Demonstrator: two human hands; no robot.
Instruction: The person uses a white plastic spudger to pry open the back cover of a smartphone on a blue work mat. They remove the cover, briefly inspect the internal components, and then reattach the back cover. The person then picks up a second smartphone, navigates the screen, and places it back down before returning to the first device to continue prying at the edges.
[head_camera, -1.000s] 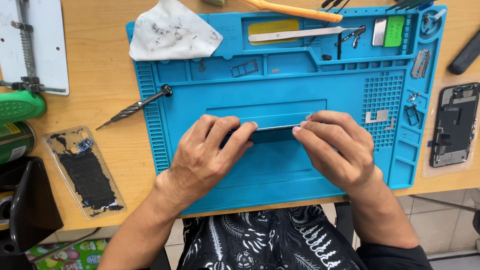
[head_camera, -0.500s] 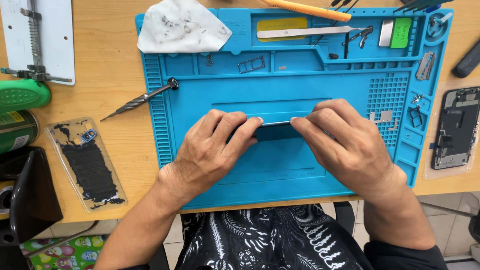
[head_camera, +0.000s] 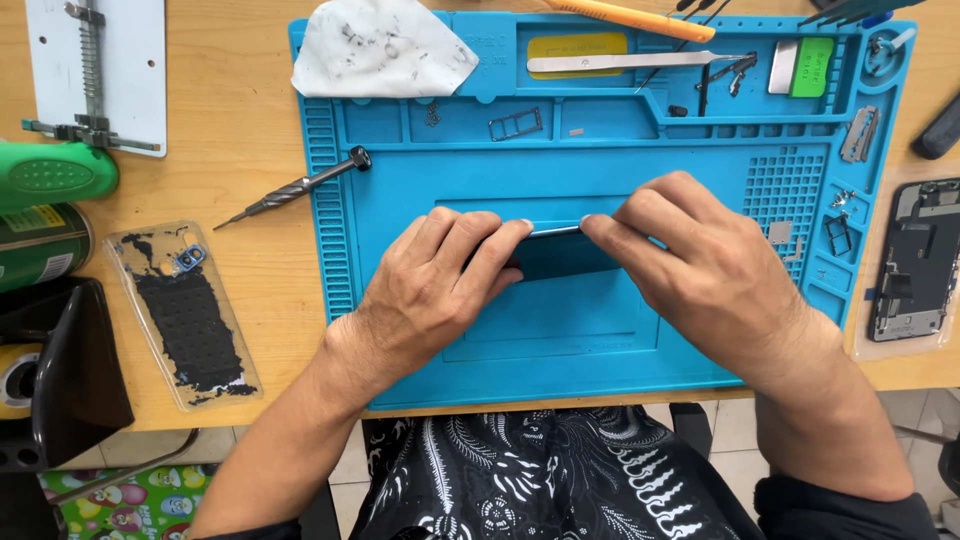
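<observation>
- A clear phone case (head_camera: 185, 315) with black residue lies far left on the wooden table (head_camera: 240, 150), a dark screwdriver (head_camera: 295, 187) just above it.
- The left hand (head_camera: 440, 285) curls over the left end of a dark phone (head_camera: 555, 255), fingers pressing on its top edge.
- The phone rests at the middle of the blue repair mat (head_camera: 400, 180); most of it is hidden, so its face is hard to judge.
- The right hand (head_camera: 700, 270) clamps the phone's right end, fingertips near those of the left.
- An opened phone body (head_camera: 915, 265) lies far right, off the mat.
</observation>
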